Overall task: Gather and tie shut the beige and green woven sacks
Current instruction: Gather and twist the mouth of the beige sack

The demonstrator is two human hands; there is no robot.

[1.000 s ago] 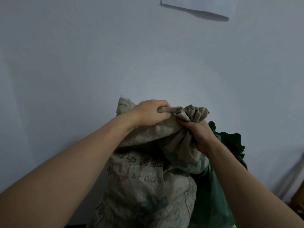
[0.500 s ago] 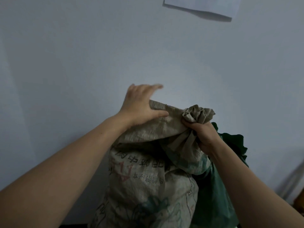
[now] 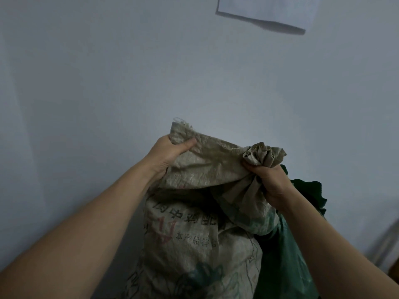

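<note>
Left hand (image 3: 170, 153) now grips corner of Chinese-printed beige sack (image 3: 194, 251).

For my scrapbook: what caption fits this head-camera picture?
Left hand and right hand grip the beige sack, green sack beside it.

beige sack (image 3: 207, 169): dull beige-grey weave, plain between the left hand (image 3: 170, 152) and the right hand (image 3: 272, 182).
print on beige sack: below both hands; dark characters, a faded red mark under them, a teal-green drawing lower down.
green sack (image 3: 287, 266): dark green behind and below the right hand, a paler, shinier green further down; no pattern visible.
wall (image 3: 108, 83): plain pale blue-grey above both hands.
paper (image 3: 265, 11): white, dark shadow along its lower edge, high above the right hand.
</note>
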